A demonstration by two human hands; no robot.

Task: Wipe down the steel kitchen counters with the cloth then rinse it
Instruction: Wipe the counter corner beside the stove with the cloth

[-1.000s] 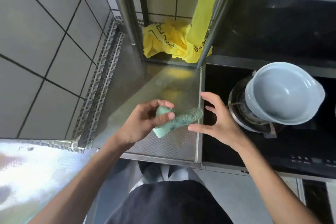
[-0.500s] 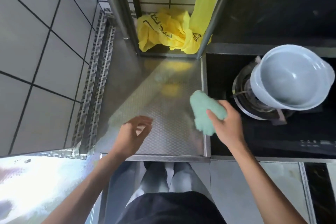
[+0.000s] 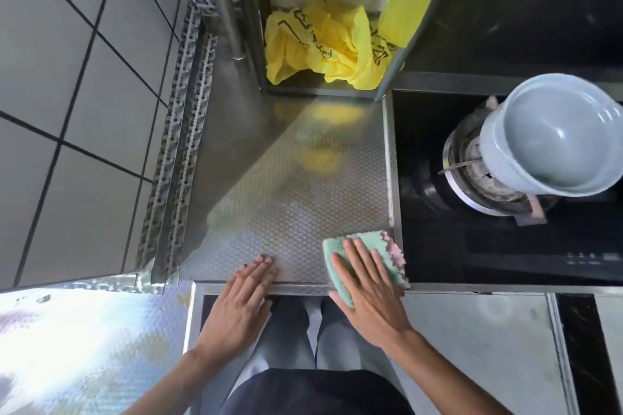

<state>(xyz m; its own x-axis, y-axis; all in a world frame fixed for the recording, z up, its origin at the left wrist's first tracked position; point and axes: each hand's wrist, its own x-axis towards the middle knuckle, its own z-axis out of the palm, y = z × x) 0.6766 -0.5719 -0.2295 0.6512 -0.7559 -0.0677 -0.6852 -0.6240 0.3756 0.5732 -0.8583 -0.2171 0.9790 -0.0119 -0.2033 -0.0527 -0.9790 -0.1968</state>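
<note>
Black lettering runs across the crumpled yellow bag (image 3: 323, 44) at the top centre of the frame, but the folds break it up and none of it can be read; faint pale markings on the black cooktop (image 3: 472, 246) at the lower right are too small to make out.

At the far left, grey wall tiles (image 3: 67, 111) with dark grout fill the frame, edged by a perforated metal strip (image 3: 178, 145). Below them, at the lower left, a bright glare washes over a steel panel (image 3: 84, 347). The steel surface (image 3: 296, 185) sits at centre, dimpled in a fine pattern and carrying a yellow reflection of the bag.

The left hand (image 3: 239, 303) lies flat with straight fingers, its fingertips on the near edge of the surface, holding nothing. Just right of it, well apart from it, the right hand (image 3: 367, 290) presses flat on the cloth (image 3: 384, 253), fingers straight and spread. The cloth is mint green with a pink layer showing at its scalloped right edge; it lies at the lower right corner of the surface, touching the rim beside the cooktop.

Steel rack posts (image 3: 226, 0) stand around the bag at the top. At the right, a pale blue bowl (image 3: 556, 135) rests tilted on a round burner (image 3: 478, 175).
</note>
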